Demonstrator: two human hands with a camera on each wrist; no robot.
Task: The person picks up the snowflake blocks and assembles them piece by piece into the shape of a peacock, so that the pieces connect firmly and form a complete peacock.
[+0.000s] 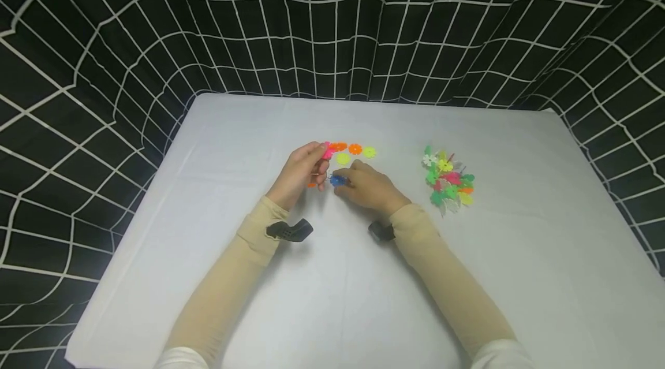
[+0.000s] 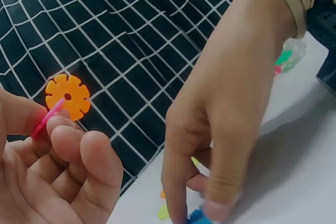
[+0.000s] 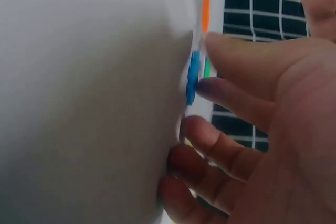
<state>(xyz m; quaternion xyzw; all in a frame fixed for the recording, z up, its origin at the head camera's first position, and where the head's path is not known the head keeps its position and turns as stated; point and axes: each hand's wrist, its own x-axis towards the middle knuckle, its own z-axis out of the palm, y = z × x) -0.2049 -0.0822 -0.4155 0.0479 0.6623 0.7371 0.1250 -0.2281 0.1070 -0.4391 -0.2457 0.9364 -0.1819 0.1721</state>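
My left hand (image 1: 303,171) pinches a pink notched building disc (image 2: 48,118) between thumb and forefinger. An orange notched disc (image 2: 68,97) is joined to the pink one, facing the left wrist camera. My right hand (image 1: 370,189) is low at the table, its thumb and finger around a blue notched disc (image 1: 339,180); in the right wrist view a fingertip touches the blue disc (image 3: 192,80). Beyond the hands lie an orange disc (image 1: 355,149) and two yellow discs, one yellow disc (image 1: 369,152) to its right and another yellow disc (image 1: 343,159) nearer.
A loose pile of mixed-colour discs (image 1: 449,178) lies right of my right hand. Another orange piece (image 1: 312,185) shows partly beneath my left hand. A white table (image 1: 332,294) carries everything. Black cloth with a white grid (image 1: 343,22) stands behind and at the sides.
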